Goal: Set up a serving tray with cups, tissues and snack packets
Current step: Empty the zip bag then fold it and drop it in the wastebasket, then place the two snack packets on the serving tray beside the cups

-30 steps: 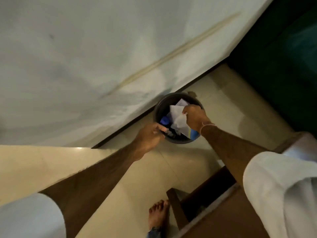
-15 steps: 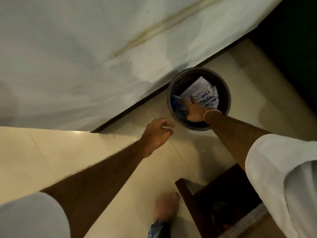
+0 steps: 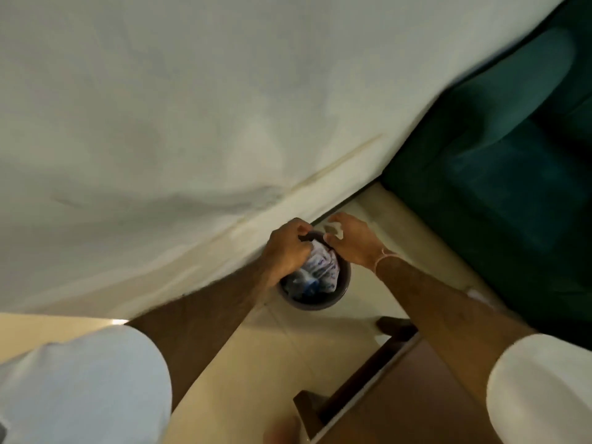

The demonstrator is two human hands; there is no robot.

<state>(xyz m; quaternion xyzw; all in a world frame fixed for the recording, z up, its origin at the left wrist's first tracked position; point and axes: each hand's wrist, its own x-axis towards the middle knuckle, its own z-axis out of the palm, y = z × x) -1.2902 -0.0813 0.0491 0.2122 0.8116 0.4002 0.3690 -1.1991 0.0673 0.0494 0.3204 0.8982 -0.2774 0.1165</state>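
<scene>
A small dark round bin [image 3: 320, 305] stands on the tiled floor against a white wall. Crumpled white packets with blue print [image 3: 322, 267] fill it, with something blue lower down. My left hand [image 3: 288, 248] covers the bin's left rim, its fingers curled down over the far edge. My right hand [image 3: 352, 241] hovers over the far right rim with fingers spread and nothing visibly in them. No tray, cups or tissues are in view.
The white wall [image 3: 160, 123] fills the upper left. A dark green sofa [image 3: 496, 171] stands at the right. A brown wooden piece of furniture [image 3: 400, 395] juts in at the lower right. Pale floor tiles [image 3: 256, 363] lie around the bin.
My right hand has come out of the bin and now hovers above its rim. My left hand has moved from beside the bin back onto its left rim.
</scene>
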